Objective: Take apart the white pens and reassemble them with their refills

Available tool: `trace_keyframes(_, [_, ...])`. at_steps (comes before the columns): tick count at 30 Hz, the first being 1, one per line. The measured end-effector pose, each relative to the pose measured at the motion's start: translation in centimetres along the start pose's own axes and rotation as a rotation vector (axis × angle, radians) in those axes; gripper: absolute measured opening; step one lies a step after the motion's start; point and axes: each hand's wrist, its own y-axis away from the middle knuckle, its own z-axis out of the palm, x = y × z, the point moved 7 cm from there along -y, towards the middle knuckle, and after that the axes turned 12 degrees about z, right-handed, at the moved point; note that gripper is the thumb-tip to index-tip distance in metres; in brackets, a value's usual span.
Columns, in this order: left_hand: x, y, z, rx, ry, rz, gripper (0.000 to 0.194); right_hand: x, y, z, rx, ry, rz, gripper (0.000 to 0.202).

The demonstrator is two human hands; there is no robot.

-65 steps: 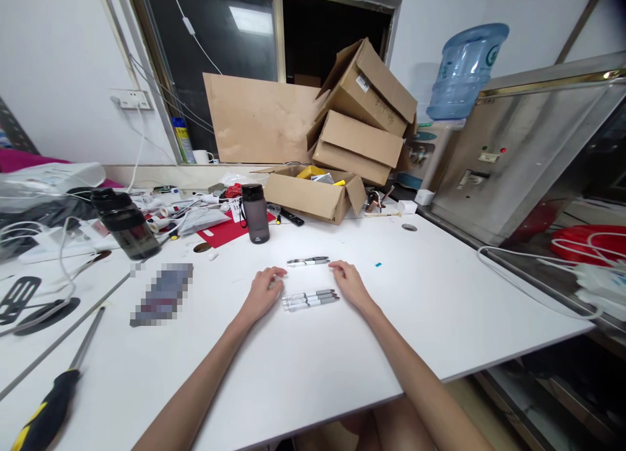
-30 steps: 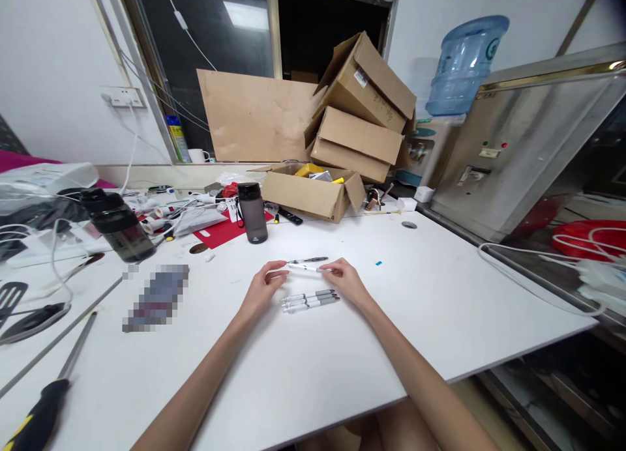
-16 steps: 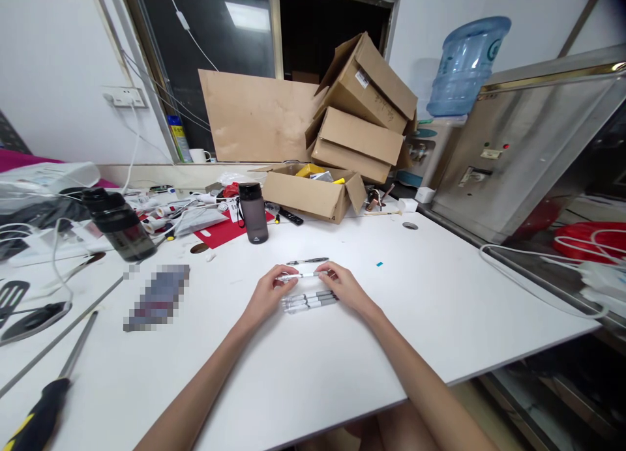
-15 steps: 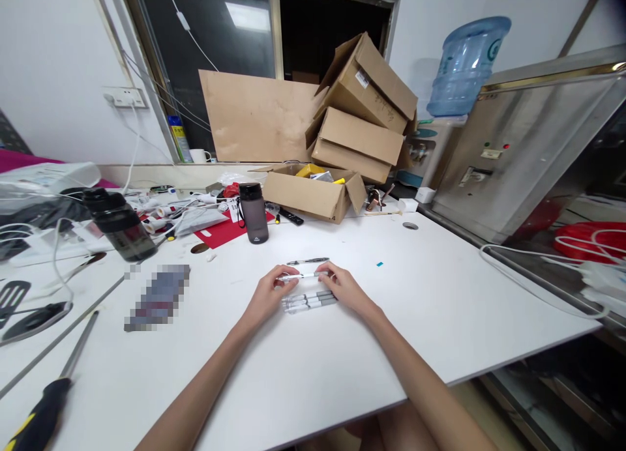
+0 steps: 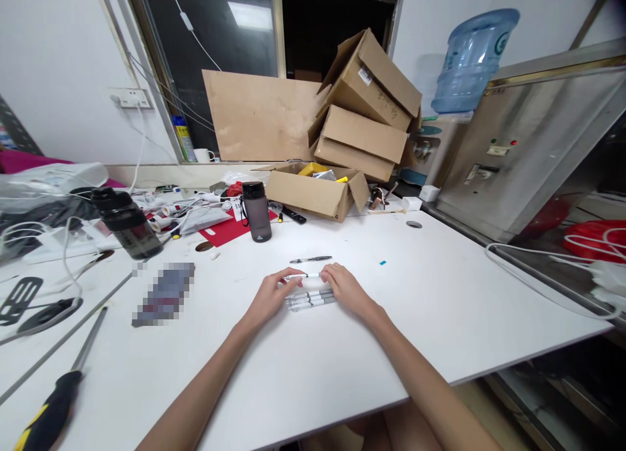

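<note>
A white pen (image 5: 312, 275) lies crosswise between my two hands, pinched at both ends. My left hand (image 5: 274, 293) has its thumb and fingers closed on the pen's left end. At the other end, the fingers of my right hand (image 5: 345, 287) are closed on the pen. Just below, several white and grey pens (image 5: 310, 300) lie side by side on the white table (image 5: 313, 366); my right hand partly covers their right ends. A darker pen (image 5: 311, 259) lies alone beyond my hands, roughly parallel to the others.
A dark bottle (image 5: 257, 213) and an open cardboard box (image 5: 306, 195) stand at the back. On the left are a second bottle (image 5: 128, 228), a blurred-out object (image 5: 163, 294) and a screwdriver (image 5: 53, 405). A small blue scrap (image 5: 383, 263) lies to the right.
The view has shifted slightly. Both hands still hold the white pen, with the right fingers a little more closed over its end. The other pens lie as before.
</note>
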Motion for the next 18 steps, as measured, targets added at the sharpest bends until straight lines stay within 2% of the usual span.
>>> trace_keyframes(7, [-1.0, 0.0, 0.3, 0.037, 0.034, -0.065, 0.04, -0.3, -0.1, 0.5, 0.068, 0.105, -0.023, 0.03])
trace_keyframes(14, [-1.7, 0.0, 0.4, 0.055, 0.088, -0.073, 0.038, -0.7, -0.2, 0.6, 0.112, 0.144, -0.053, 0.03])
trace_keyframes(18, [-1.9, 0.0, 0.5, 0.034, 0.093, -0.097, 0.045, -0.9, -0.1, 0.5, 0.128, 0.177, -0.073, 0.029])
